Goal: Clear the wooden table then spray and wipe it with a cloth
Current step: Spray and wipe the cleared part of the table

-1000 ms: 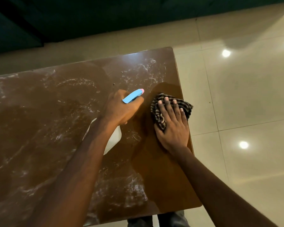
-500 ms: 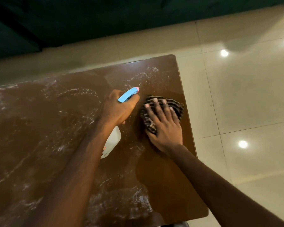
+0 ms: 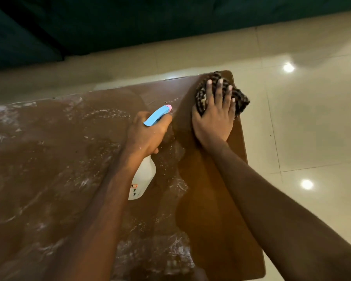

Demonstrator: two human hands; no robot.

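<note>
Wooden table (image 3: 211,220), seen from the near side. Nothing stands on it, so I judge the clearing done.

Spraying looks largely done: white foamy streaks and droplets lie across the left and middle of the surface, out to the left edge and down to the near edge.

Wiping is under way but far from finished. A strip along the right edge, from the near right corner up to the far right corner, shows smooth and streak-free. I take that as the only wiped part. The bigger share, everything left of that strip, is left to do.

Right hand (image 3: 213,116): flat on the cloth (image 3: 241,100), fingers straight and spread wide, pressing it down at the far right corner. The striped, bunched cloth pokes out past the fingertips and just over the right edge.

Left hand (image 3: 146,134): fingers curled round the neck of the spray bottle (image 3: 143,179), over the middle of the surface and just beside the right hand. Blue head points toward the far right corner. Whether the white body touches the surface, cannot tell.

Count: one table, one cloth, one spray bottle, two hands. On the tiled floor (image 3: 312,118) beyond the right edge, two bright light reflections.
</note>
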